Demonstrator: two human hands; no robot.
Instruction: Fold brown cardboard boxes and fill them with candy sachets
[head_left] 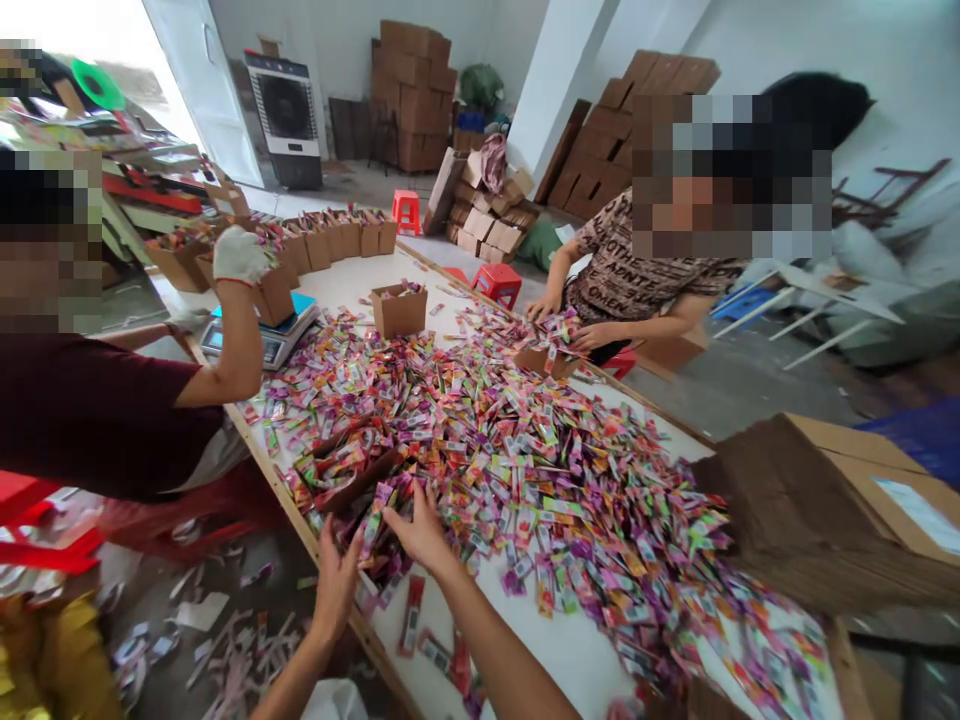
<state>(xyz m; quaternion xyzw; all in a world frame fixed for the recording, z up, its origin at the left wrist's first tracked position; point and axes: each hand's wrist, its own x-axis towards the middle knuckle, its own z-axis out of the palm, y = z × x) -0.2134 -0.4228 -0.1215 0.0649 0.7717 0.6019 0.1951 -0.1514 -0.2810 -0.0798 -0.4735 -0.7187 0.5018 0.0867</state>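
A large heap of small, colourful printed packets (517, 440) covers the white table. At the near left edge, my left hand (337, 575) is beside a brown cardboard box (364, 480) with packets in it. Its fingers are apart and close to the packets at the box's near end. My right hand (420, 530) reaches into the edge of the heap just right of it, thumb and fingers spread. Several packets lie between my two hands. Whether either hand grips any of them, I cannot make out for sure; part of the fingertips is hidden among the packets.
Left, a co-worker's gloved hand (240, 257) is over a box on a scale (277, 335). Another person's hands (592, 335) work at a box across the table. A filled box (400, 310) stands farther back; a stack of flat cardboard (780, 510) is at right.
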